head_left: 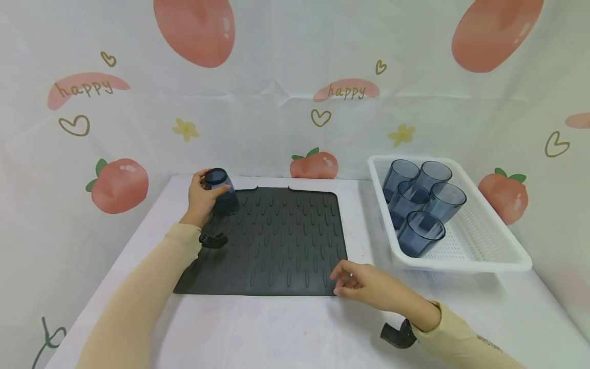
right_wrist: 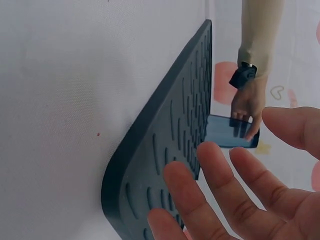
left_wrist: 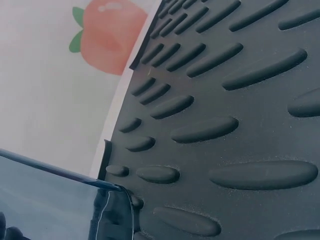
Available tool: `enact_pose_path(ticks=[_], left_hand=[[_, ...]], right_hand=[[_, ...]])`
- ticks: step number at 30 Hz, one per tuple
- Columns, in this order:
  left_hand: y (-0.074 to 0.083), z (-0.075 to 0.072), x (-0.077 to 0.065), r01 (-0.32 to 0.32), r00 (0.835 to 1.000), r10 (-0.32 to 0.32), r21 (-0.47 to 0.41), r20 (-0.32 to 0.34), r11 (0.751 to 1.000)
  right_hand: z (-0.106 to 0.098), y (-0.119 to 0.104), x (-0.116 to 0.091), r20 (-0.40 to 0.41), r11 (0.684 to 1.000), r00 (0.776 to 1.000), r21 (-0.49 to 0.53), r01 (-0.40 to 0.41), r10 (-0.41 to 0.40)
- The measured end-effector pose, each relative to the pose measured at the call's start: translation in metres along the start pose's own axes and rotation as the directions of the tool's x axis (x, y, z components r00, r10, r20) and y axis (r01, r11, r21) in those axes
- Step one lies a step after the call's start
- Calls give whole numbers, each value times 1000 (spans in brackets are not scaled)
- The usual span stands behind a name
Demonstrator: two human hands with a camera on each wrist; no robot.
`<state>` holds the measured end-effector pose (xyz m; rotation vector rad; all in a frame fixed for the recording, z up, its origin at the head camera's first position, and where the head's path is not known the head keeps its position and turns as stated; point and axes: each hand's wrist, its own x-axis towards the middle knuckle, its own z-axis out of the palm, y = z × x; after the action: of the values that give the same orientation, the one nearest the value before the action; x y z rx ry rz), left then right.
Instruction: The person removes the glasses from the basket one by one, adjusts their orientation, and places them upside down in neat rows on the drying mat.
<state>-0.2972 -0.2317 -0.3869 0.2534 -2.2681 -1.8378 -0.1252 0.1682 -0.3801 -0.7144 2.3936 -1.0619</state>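
My left hand (head_left: 202, 201) grips a blue tinted glass (head_left: 226, 202) at the back left corner of a black ridged drying mat (head_left: 276, 241). The glass is upside down, its thick dark base uppermost. In the right wrist view, the lower end of the glass (right_wrist: 225, 131) appears to meet the mat. Part of the same glass (left_wrist: 45, 200) fills the lower left of the left wrist view. My right hand (head_left: 369, 284) hovers by the mat's front right corner, fingers loosely bent and holding nothing.
A white plastic basket (head_left: 502, 256) stands on the right of the white table (head_left: 258, 328). Several blue glasses (head_left: 421, 233) are in it, rims up, most leaning. Behind the table hangs a white cloth (head_left: 276, 61) printed with peaches.
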Motion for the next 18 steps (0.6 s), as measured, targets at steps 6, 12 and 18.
enact_pose_path(ticks=[6,12,18], left_hand=[[2,0,-1,2,1000,-2,2,6,1000],[-1,0,1,-6,1000,6,8,5,1000],[1,0,1,-14,1000,14,0,7,1000]], right_hand=[[0,-1,-1,0,999,1000,43,21,-21],[1,0,-2,-5,998,1000,54,22,-21],[1,1,-2,-7,998,999,49,31,-31]])
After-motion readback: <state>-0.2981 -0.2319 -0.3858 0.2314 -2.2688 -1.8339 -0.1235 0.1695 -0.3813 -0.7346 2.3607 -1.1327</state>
